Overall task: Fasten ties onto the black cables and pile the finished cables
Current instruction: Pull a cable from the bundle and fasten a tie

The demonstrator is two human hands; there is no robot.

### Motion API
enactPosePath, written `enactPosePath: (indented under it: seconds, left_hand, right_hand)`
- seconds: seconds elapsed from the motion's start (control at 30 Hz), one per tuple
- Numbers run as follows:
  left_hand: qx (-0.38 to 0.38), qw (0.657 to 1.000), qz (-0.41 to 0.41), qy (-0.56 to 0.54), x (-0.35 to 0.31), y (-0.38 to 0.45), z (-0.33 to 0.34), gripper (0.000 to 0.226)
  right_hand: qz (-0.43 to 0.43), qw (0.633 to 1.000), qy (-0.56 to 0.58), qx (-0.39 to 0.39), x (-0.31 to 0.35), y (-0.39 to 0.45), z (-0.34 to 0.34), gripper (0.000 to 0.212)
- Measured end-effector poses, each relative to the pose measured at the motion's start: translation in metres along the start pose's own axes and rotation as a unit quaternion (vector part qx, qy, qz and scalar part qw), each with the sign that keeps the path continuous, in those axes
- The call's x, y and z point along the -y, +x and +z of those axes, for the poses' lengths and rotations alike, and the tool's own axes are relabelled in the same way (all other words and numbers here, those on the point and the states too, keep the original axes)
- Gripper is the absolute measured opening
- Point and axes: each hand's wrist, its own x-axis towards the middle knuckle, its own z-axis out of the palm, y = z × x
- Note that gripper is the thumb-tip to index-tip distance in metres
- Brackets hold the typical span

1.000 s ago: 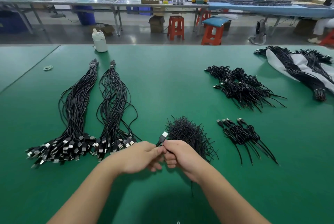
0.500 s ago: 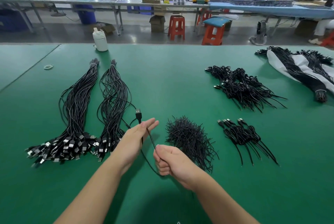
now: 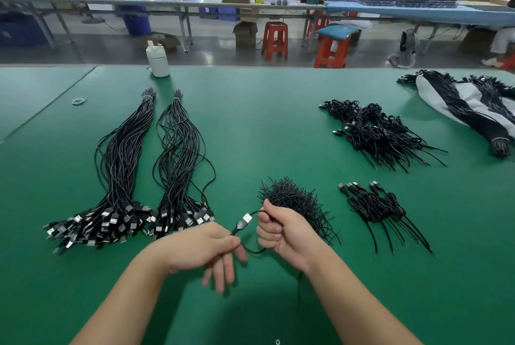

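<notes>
Left hand: I see my left hand (image 3: 200, 247) low at about 6 o'clock of the view; thumb and forefinger pinch the black cable (image 3: 252, 250) just below its plug (image 3: 244, 220); the other three fingers hang straight down, holding nothing.
Right hand: my right hand (image 3: 281, 230) sits just to the 3 o'clock side of the left; fingers curled into a fist round the same cable; a loop of it sags between the two hands.
Cable in hand: the plug points up toward 1 o'clock in the gap between the hands, metal end showing; the cable is held above the green table (image 3: 264, 127); how much of it is coiled inside the fist I cannot tell.
Ties: a loose heap of thin black ties (image 3: 295, 199) lies on the table just behind the right hand, at its 12 o'clock; whether the hand touches it I cannot tell.
Finished cables: a small pile of tied cables (image 3: 376, 209) lies at 3 o'clock of the ties; a larger pile (image 3: 376, 133) lies beyond it toward 1 o'clock, well apart.
Untied stock: two long bundles (image 3: 122, 166) lie side by side at 10 o'clock of the hands; plugs toward me, far ends bound.
Far right: more cable bundles on a white sheet (image 3: 434, 94) at 2 o'clock, by the table's edge.
Other items: a white bottle (image 3: 157, 60) at 11 o'clock on the far edge; a rubber band (image 3: 79, 100) lies to its 8 o'clock.
</notes>
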Motion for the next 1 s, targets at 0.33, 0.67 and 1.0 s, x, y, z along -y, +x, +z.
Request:
enactPosePath:
  seconds: [0.33,0.67,1.0]
  left_hand:
    - [-0.28,0.788,0.234,-0.496,-0.012,0.034,0.009,0.045]
    - [-0.021,0.976,0.187,-0.108,-0.02,0.001,-0.004,0.036]
    - [-0.289,0.933,0.139,-0.162,-0.015,0.032,0.018,0.029]
  right_hand:
    - [0.007,0.997,-0.05,0.058,-0.022,-0.002,0.013,0.035]
    - [0.014,0.999,0.047,0.007,-0.012,0.004,-0.003,0.037]
    - [-0.042,0.984,-0.17,0.044,0.006,-0.014,0.025,0.033]
